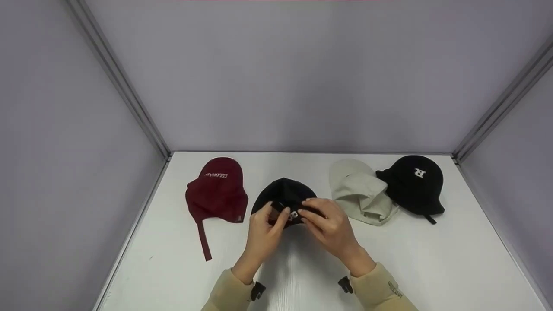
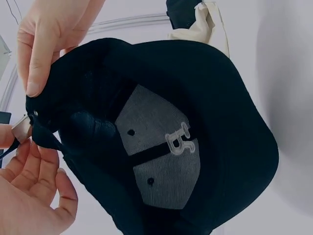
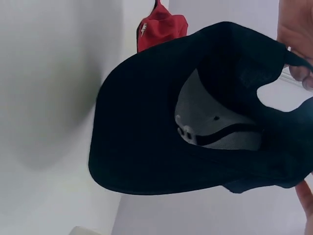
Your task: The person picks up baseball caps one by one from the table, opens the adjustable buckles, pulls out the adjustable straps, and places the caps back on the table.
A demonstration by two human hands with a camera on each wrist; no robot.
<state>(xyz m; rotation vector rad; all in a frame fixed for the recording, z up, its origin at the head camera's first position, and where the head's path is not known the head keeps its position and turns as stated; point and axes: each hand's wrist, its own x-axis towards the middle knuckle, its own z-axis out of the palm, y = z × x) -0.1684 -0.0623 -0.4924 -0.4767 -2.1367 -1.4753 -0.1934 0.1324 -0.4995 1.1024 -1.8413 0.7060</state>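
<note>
A black baseball cap point(image 1: 283, 190) is held up over the table between both hands, its hollow inside and brim showing in the wrist views. My left hand point(image 1: 263, 235) pinches the strap end at the back of the cap, where a small metal buckle point(image 2: 22, 129) sits by the fingers. With its fingers my right hand point(image 1: 330, 222) grips the cap's back edge on the other side of the opening. Inside the crown are a grey lining point(image 2: 151, 120) and the stitched back of a letter point(image 2: 181, 139). The right fingertips are partly hidden.
On the white table point(image 1: 173, 276), a dark red cap point(image 1: 220, 190) lies left with its strap trailing forward. At right, a cream cap point(image 1: 358, 190) touches another black cap point(image 1: 410, 185) bearing a white letter R. Grey panels point(image 1: 302, 77) wall the back and sides.
</note>
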